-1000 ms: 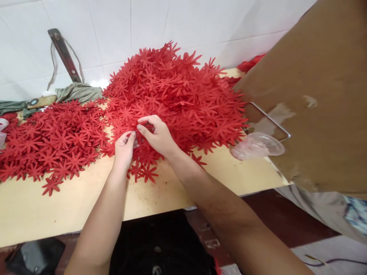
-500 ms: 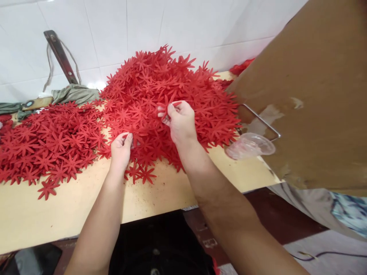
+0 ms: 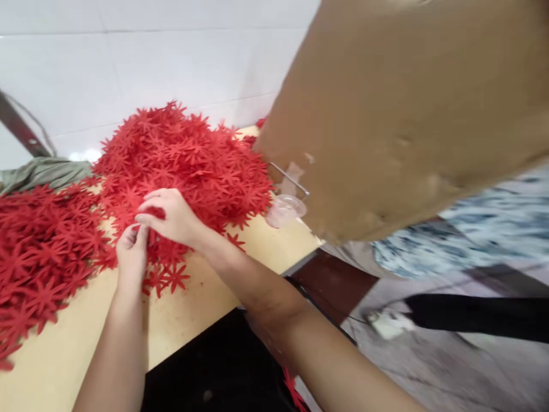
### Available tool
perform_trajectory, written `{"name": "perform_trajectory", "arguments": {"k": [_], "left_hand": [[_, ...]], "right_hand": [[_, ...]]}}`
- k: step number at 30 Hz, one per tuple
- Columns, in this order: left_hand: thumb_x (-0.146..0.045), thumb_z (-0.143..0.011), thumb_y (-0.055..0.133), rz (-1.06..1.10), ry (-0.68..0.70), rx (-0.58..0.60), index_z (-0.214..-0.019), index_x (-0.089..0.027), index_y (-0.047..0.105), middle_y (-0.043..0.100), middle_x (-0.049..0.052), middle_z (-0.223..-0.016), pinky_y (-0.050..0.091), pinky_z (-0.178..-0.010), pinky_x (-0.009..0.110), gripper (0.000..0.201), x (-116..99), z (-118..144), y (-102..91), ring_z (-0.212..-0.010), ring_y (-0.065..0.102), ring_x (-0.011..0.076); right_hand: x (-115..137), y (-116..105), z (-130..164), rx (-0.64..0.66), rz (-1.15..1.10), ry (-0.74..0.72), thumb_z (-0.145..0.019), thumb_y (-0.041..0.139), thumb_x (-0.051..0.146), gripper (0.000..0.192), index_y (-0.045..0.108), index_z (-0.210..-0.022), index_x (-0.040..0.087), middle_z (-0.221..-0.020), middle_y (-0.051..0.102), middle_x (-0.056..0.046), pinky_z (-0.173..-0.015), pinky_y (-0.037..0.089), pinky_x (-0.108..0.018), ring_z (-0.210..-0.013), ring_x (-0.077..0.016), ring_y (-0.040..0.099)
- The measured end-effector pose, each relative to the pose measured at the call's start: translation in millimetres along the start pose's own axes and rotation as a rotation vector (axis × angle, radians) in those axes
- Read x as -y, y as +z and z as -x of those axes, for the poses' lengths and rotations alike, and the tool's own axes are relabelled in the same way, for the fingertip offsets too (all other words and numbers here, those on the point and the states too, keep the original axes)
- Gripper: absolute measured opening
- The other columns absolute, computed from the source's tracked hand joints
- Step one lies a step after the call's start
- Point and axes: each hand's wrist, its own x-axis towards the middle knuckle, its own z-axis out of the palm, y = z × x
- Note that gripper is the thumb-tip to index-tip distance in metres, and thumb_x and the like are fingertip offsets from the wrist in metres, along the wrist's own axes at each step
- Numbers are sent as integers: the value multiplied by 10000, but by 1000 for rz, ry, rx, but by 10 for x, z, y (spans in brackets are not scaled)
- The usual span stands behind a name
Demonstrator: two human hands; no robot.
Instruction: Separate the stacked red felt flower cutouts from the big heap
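Observation:
A tall heap of red star-shaped flower cutouts (image 3: pixel 189 160) lies on the pale wooden table (image 3: pixel 201 297). A flatter spread of the same red cutouts (image 3: pixel 38 252) covers the table's left side. My left hand (image 3: pixel 131 254) pinches red cutouts at the front foot of the heap. My right hand (image 3: pixel 171 214) meets it from the right, fingers closed on the same small bunch. A few loose cutouts (image 3: pixel 169 277) lie just below my hands.
A large brown cardboard sheet (image 3: pixel 398 109) leans in from the upper right over the table's end. A clear plastic lid (image 3: pixel 285 209) and a wire frame (image 3: pixel 289 178) sit beneath it. Grey cloth (image 3: pixel 43 171) lies by the white tiled wall. A black cable crosses the floor at right.
My right hand has come back down from the heap's top to meet the left hand at its foot. The view has swung to the right, showing more floor.

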Motion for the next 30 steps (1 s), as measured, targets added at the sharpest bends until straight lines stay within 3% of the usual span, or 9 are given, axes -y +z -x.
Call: {"name": "perform_trajectory", "arguments": {"k": [6,9,12,15,17,19,23,27,30], "left_hand": [[-464,-658,676,-48,10,39,-683,-152,588,525,-54,-518,365,-540,200,325,20,-9,-5,-501,439,67],[-440,-677,664,-91,42,27,-698,-145,599,550,-48,-544,378,-559,197,303,35,-6,14,-519,461,65],[-397,-664,674,-55,66,-79,-708,-144,591,552,-56,-539,377,-548,183,271,24,10,50,-510,468,55],[-381,-655,674,32,-23,-104,-689,-149,572,526,-69,-488,383,-506,182,256,-38,52,89,-464,465,55],[-339,-619,711,85,-91,-106,-666,-147,561,512,-79,-472,370,-479,168,247,-83,77,107,-443,441,41],[-310,-580,743,153,-172,-100,-687,-153,561,526,-85,-488,369,-460,165,263,-105,91,108,-442,450,39],[-327,-533,776,238,-168,-98,-686,-155,551,560,-73,-531,386,-481,175,322,-75,90,51,-469,480,44],[-373,-590,748,272,-75,-72,-670,-157,534,547,-69,-520,410,-552,187,315,-10,62,1,-513,497,50],[-362,-630,732,246,-86,-101,-643,-159,501,528,-75,-511,393,-546,180,307,22,43,-1,-503,467,42]], "right_hand": [[-20,41,-2,1,-34,159,-846,512,236,154,586,-740,152,-757,612,-10,-761,396,-236,-738,-103,531],[-100,-10,-77,-139,-187,284,-849,499,257,154,521,-726,167,-659,548,29,-671,394,-220,-638,-86,509],[-224,-95,-192,-307,-392,424,-861,461,221,167,426,-701,189,-594,472,62,-598,405,-196,-555,-67,510],[-343,-102,-293,-373,-515,458,-843,469,176,164,391,-702,209,-586,415,82,-546,418,-192,-478,-56,468],[-380,-42,-332,-328,-553,378,-803,523,152,128,429,-735,207,-641,468,67,-608,461,-215,-527,-65,505],[-362,32,-343,-247,-530,272,-736,611,149,132,512,-809,198,-803,586,11,-774,494,-279,-732,-110,594],[-205,99,-281,-174,-334,90,-692,683,230,177,645,-862,194,-1080,641,-78,-1063,338,-431,-1128,-227,543],[-82,126,-122,25,-494,155,-758,605,334,201,656,-860,169,-911,690,-76,-857,500,-396,-874,-194,641],[-89,178,-1,169,-577,201,-700,645,309,210,651,-848,160,-820,690,-41,-764,525,-337,-741,-148,635]]}}
